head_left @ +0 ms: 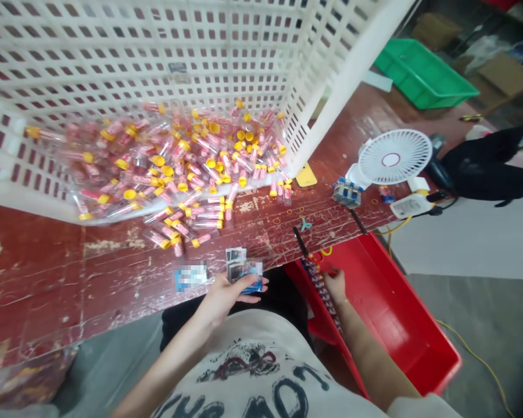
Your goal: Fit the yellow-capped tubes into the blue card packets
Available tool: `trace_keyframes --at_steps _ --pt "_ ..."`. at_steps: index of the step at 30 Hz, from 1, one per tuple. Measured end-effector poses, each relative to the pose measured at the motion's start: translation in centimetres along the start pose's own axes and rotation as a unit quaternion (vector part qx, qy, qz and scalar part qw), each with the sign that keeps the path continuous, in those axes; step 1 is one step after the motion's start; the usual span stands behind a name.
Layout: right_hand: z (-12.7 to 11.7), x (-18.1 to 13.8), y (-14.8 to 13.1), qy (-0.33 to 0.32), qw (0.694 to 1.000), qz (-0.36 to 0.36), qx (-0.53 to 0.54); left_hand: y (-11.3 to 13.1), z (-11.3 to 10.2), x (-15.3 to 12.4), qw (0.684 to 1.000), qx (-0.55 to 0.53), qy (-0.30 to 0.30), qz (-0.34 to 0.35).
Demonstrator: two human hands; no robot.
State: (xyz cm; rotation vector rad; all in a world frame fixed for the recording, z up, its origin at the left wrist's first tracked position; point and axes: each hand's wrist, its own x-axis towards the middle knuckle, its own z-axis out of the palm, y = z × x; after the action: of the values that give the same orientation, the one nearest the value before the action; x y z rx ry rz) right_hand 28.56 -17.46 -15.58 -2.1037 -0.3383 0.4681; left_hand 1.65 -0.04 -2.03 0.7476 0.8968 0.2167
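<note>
My left hand (226, 296) is closed around a small stack of printed cards (249, 277), thumb on top, at the table's front edge. Beside it on the table lies another flat printed piece (190, 277), partly blurred out. My right hand (335, 285) reaches into the red bin (401, 313) with its fingers curled, against a row of small packed items with colourful ends (320, 287) along the bin's near side. What those fingers grip, if anything, I cannot make out. Several clear tubes with yellow caps and pink contents (192, 220) lie loose on the table ahead.
A large white perforated crate (226, 58), tipped toward me, holds many more capped tubes. To the right are a white fan (394, 157), a power strip (412, 204), a yellow phone-like slab (306, 176) and a green tray (427, 75). Rubber bands and scissors lie near the table edge.
</note>
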Motion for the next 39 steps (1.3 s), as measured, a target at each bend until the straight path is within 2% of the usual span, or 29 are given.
trace_keyframes --at_steps 3,6,8,10,12,14,17,20,22,23,25,27,29,34,36,39 --pt "-1.6 -2.7 -1.9 -0.008 0.996 -0.087 -0.011 0.3 -0.2 -0.1 1.000 -0.012 -0.006 -0.003" --pt "-0.5 -3.9 -6.2 -0.059 0.981 -0.182 -0.016 0.9 -0.1 0.0 1.000 -0.005 0.001 0.000" --pt "2.2 -2.6 -10.3 -0.088 0.958 -0.269 -0.044 1.3 0.1 0.1 1.000 0.004 0.007 0.004" --pt "5.8 0.3 -14.6 -0.075 0.937 -0.329 -0.090 1.8 0.3 0.0 1.000 0.014 0.012 0.011" --pt "9.1 3.9 -17.9 -0.067 0.939 -0.310 -0.133 2.0 0.3 -0.1 0.999 0.015 0.021 0.019" --pt "11.5 6.8 -19.8 -0.077 0.944 -0.286 -0.146 2.2 0.2 -0.3 0.999 0.004 0.036 0.026" --pt "12.4 8.6 -20.6 -0.103 0.954 -0.241 -0.146 2.3 -0.3 -0.4 0.998 -0.011 0.060 0.034" --pt "10.7 7.5 -20.5 -0.144 0.961 -0.192 -0.135 2.2 -0.7 -0.2 0.996 -0.009 0.081 0.043" --pt "9.2 5.1 -20.7 -0.228 0.960 -0.156 -0.043 2.2 -0.8 0.1 0.995 -0.003 0.089 0.050" --pt "8.5 3.6 -20.9 -0.281 0.949 -0.137 0.032 2.2 -0.8 0.2 0.995 0.002 0.089 0.052" --pt "7.6 0.3 -21.7 -0.366 0.906 -0.113 0.181 2.2 -0.8 0.5 0.995 0.017 0.083 0.053" --pt "7.3 -2.6 -22.7 -0.394 0.875 -0.126 0.252 2.3 -0.8 0.7 0.996 0.030 0.072 0.051" --pt "7.1 -4.5 -23.5 -0.400 0.865 -0.167 0.253 2.3 -0.8 0.8 0.996 0.034 0.063 0.049" --pt "6.8 -5.6 -24.4 -0.417 0.840 -0.283 0.200 2.4 -0.8 0.8 0.998 0.019 0.050 0.034" --pt "6.6 -5.5 -24.3 -0.409 0.841 -0.303 0.185 2.5 -0.8 0.7 0.998 0.010 0.049 0.026" --pt "6.6 -5.5 -24.1 -0.402 0.853 -0.284 0.171 2.5 -0.7 0.7 0.998 0.001 0.051 0.024"
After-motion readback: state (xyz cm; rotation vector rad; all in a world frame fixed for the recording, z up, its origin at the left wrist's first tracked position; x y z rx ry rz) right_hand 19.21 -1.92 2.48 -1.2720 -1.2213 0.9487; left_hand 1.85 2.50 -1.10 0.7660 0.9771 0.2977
